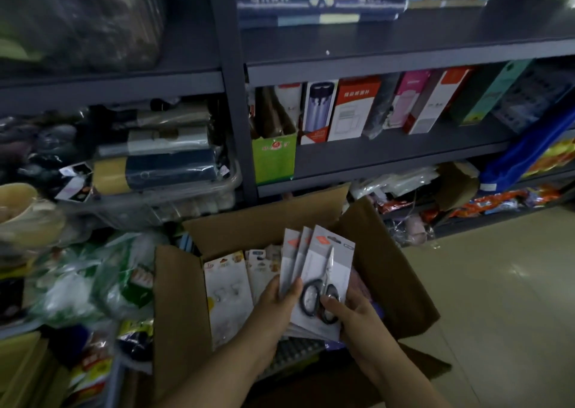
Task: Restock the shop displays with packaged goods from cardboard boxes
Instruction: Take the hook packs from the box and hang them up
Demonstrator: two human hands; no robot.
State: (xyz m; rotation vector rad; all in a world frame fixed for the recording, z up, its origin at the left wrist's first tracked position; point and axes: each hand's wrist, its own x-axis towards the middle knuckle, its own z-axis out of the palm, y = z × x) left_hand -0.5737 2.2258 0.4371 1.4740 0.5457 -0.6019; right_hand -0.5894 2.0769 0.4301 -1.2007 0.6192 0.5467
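Scissor cards (314, 277) fanned above open box (401, 286), near its right flap. Left hand (273, 311) pinches left edges, right hand (351, 311) grips lower right, thumb on handles. Light, stiff, slick; likely to slide apart, hold bottom edges.

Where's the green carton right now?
In the head view, the green carton stands at the left end of the middle shelf, beside the boxed flasks.

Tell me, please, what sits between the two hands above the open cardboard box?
In the head view, a fanned stack of carded scissors packs sits between the left hand and right hand, above the cardboard box.
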